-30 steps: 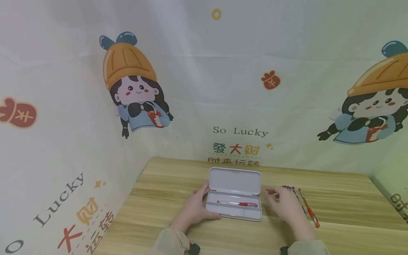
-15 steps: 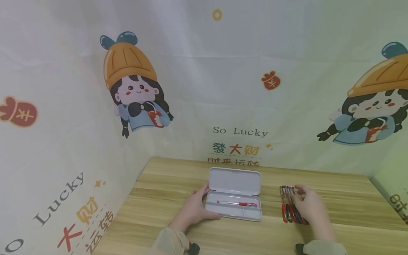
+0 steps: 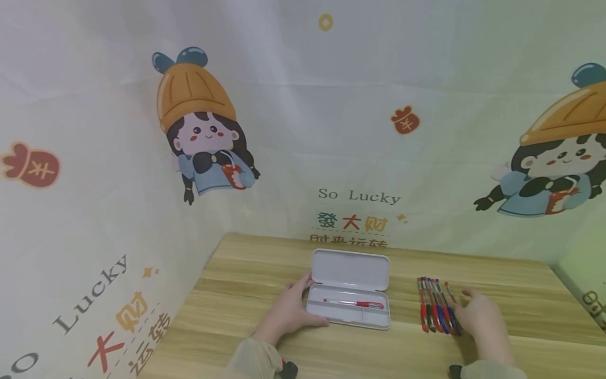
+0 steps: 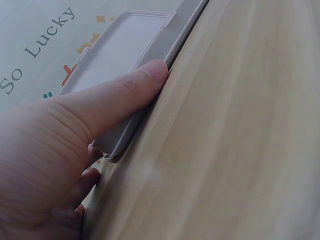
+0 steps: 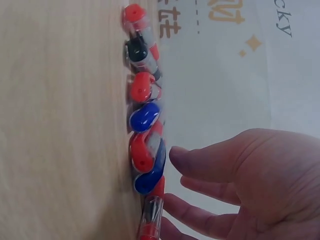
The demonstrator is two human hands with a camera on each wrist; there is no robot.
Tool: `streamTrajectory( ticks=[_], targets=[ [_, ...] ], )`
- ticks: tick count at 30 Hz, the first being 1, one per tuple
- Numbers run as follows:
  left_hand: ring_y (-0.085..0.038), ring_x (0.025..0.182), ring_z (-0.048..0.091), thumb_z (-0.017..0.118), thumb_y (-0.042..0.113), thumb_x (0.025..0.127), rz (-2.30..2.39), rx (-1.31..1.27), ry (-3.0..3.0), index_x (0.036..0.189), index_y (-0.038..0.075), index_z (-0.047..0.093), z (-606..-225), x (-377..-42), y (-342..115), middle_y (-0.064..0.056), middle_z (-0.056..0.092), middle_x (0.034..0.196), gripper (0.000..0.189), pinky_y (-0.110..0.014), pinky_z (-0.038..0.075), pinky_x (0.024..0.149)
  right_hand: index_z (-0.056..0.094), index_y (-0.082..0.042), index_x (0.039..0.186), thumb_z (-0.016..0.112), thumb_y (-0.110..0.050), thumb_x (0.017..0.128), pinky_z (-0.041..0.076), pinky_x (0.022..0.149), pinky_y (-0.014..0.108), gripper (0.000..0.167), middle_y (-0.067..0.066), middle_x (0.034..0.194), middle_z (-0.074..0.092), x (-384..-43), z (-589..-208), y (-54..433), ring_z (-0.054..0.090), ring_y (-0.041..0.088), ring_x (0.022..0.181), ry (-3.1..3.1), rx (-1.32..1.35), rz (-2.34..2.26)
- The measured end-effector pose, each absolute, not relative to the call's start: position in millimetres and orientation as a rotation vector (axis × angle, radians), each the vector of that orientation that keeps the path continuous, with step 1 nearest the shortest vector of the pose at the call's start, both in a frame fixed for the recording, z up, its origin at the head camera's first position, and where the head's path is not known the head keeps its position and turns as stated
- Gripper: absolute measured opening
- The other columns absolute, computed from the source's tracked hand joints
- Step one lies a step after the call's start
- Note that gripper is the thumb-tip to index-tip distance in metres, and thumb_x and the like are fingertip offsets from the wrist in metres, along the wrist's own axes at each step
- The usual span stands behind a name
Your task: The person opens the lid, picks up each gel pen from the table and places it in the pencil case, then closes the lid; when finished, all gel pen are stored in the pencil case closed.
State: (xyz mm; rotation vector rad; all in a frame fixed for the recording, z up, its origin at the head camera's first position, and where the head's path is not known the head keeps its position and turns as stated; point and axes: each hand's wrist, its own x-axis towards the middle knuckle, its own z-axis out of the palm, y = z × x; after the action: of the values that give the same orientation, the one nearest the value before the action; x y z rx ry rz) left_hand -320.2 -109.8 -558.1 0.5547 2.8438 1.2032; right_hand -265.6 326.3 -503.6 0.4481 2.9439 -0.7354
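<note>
My left hand (image 3: 289, 310) grips the left end of an open white pencil case (image 3: 375, 321), its thumb (image 4: 150, 75) pressed along the front edge and its fingers around the side. Inside the case lies one red gel pen (image 3: 355, 303), cap end to the right. My right hand (image 3: 483, 316) is at the right end of a row of capped gel pens (image 3: 433, 310) in red, black and blue. In the right wrist view, thumb and fingers stand apart, fingertips right by the outermost red pen (image 5: 152, 215). The hand hides that pen's lower part in the head view.
The case's raised lid (image 3: 350, 268) leans back on its hinge. Both lie on a wood-grain table (image 3: 265, 273), with a printed cloth (image 3: 284, 131) hanging behind and at the left. Bare tabletop separates the case from the pens.
My right hand has moved right, from beside the case over the pens to the row's right end, uncovering the row. My left hand and the case have stayed in place.
</note>
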Motion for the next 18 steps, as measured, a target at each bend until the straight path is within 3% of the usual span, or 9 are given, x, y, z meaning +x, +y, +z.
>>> streamTrajectory(
  ticks=[6,18],
  targets=[
    [-0.051,0.157,0.046,0.106,0.050,0.063,1.195,0.558,2.846,0.174,0.018,0.032,-556.6,-319.7,-108.4,-0.009,0.055,0.169,0.137,-0.069,0.022,0.139,0.047,0.017,0.149,0.066,-0.022,0.101,0.050,0.111,0.078,0.064,0.051,0.148,0.048,-265.2,-506.6,327.6,0.051,0.071,0.133,2.920,0.507,-0.721],
    [-0.050,0.159,0.044,0.106,0.050,0.063,1.198,0.545,2.839,0.174,0.019,0.032,-557.4,-319.3,-109.5,-0.008,0.052,0.171,0.137,-0.067,0.021,0.140,0.054,0.017,0.143,0.073,-0.021,0.096,0.055,0.103,0.075,0.062,0.049,0.142,0.056,-262.5,-509.1,329.7,0.056,0.070,0.126,2.934,0.491,-0.703]
  ],
)
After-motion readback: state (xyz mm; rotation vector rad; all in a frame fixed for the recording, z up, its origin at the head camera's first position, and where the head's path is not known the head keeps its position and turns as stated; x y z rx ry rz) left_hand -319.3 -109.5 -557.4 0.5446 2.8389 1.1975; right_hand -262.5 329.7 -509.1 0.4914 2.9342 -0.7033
